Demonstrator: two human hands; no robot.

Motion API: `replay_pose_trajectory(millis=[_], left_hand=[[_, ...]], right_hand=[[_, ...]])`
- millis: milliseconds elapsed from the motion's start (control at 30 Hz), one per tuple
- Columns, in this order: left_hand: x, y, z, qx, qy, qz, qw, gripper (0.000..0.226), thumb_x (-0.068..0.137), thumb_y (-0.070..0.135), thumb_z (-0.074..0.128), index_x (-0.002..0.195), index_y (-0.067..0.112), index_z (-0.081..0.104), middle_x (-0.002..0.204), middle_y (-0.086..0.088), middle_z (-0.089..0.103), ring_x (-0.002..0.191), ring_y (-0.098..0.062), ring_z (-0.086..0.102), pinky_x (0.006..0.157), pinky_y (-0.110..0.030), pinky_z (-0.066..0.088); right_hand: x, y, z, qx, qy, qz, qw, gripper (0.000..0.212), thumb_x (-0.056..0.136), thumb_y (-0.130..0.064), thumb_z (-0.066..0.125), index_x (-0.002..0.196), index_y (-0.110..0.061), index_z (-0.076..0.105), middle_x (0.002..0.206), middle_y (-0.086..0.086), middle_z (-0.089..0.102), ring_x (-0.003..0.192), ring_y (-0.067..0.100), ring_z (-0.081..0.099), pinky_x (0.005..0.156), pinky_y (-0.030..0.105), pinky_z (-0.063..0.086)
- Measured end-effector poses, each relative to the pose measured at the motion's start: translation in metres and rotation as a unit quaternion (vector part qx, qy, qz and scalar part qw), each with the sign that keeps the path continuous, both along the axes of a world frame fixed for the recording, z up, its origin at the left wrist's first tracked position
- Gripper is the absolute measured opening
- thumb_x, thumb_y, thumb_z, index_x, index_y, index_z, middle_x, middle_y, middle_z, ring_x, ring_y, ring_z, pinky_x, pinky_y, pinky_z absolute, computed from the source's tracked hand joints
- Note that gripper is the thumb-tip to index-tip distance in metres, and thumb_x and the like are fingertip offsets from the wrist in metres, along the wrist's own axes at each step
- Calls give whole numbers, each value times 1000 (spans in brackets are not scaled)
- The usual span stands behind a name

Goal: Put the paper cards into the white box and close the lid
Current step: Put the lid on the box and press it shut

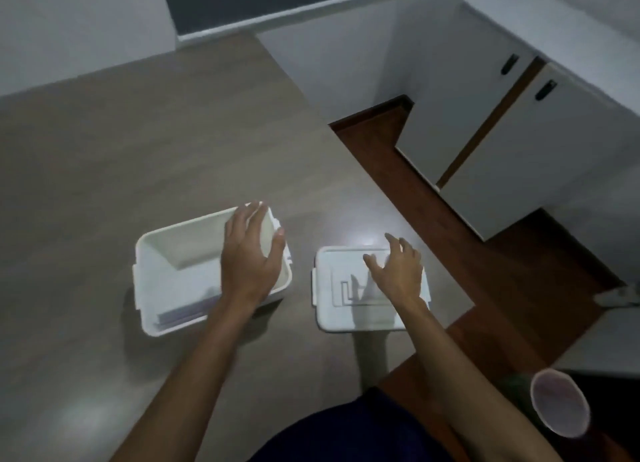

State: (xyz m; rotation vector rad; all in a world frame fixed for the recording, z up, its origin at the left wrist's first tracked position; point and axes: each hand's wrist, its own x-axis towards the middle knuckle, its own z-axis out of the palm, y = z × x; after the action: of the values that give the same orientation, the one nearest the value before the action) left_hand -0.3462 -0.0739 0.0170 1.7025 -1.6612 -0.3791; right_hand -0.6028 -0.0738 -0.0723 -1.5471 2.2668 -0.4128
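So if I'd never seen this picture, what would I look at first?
Probably the two bare hands in the middle. The left hand hovers, fingers spread, over the open white box, which has paper cards lying inside near its front. The right hand reaches over the flat white lid lying on the table beside the box.
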Motion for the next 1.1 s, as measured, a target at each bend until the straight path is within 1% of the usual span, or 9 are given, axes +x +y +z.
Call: replay_pose_trajectory(millis=[67,133,233,367,500,600,700,867,1100], left_hand=[[-51,0,-7,25,-3,-84,996,51,88,32,50,131,5,53,138,-14,53,131,-32,44,113,-36,31],[-89,6,-24,105,-8,-143,984,55,91,34,50,139,9,44,147,-11,43,139,-27,35,115,-43,31],[-118,17,-72,250,-34,-131,959,69,88,43,50,147,13,26,157,-11,24,146,-28,19,117,-48,26],[-128,32,-115,359,-56,-64,929,87,84,49,55,147,2,19,154,-19,26,144,-35,20,120,-45,16],[-143,34,-99,353,50,-42,934,88,78,49,60,149,16,19,150,-14,36,135,-31,36,112,-45,35],[-144,27,-67,299,57,-31,952,83,82,47,60,149,22,17,150,-7,34,134,-27,39,106,-45,38],[-136,19,-19,175,33,-52,983,78,85,39,61,148,21,21,150,-5,34,135,-23,35,108,-38,34],[-67,13,32,28,16,49,998,72,86,31,64,146,10,31,150,-10,40,136,-26,36,113,-29,26],[85,34,3,107,65,245,961,65,81,27,69,139,11,45,140,-13,53,128,-32,49,108,-41,39]], right_hand=[[-40,15,-33,113,79,2,990,85,78,-70,50,144,-17,36,150,17,40,138,38,32,110,51,32],[-66,32,-57,157,121,16,980,95,71,-80,38,141,-17,33,145,18,45,136,39,35,109,52,32],[-83,57,-60,123,122,-8,985,90,74,-76,49,139,-15,38,136,19,52,123,36,47,103,46,40],[-85,75,-53,75,90,-61,991,89,69,-72,64,136,-17,43,126,17,57,110,32,53,92,42,48],[-82,77,-45,45,2,-156,987,86,69,-67,67,137,-21,41,128,12,54,115,31,49,93,47,43],[-81,69,-36,36,-120,-255,959,96,70,-72,63,145,-19,37,140,12,46,129,32,43,104,51,38],[-69,50,-21,-17,-260,-285,922,93,58,-84,62,128,-23,58,125,4,58,112,25,59,95,44,51],[-6,4,34,-95,-310,-187,927,68,71,-62,72,125,-22,60,117,-1,54,95,13,57,77,25,48],[116,-37,54,-53,-240,70,967,60,67,-61,76,111,-22,61,109,0,48,100,21,55,83,29,47]])
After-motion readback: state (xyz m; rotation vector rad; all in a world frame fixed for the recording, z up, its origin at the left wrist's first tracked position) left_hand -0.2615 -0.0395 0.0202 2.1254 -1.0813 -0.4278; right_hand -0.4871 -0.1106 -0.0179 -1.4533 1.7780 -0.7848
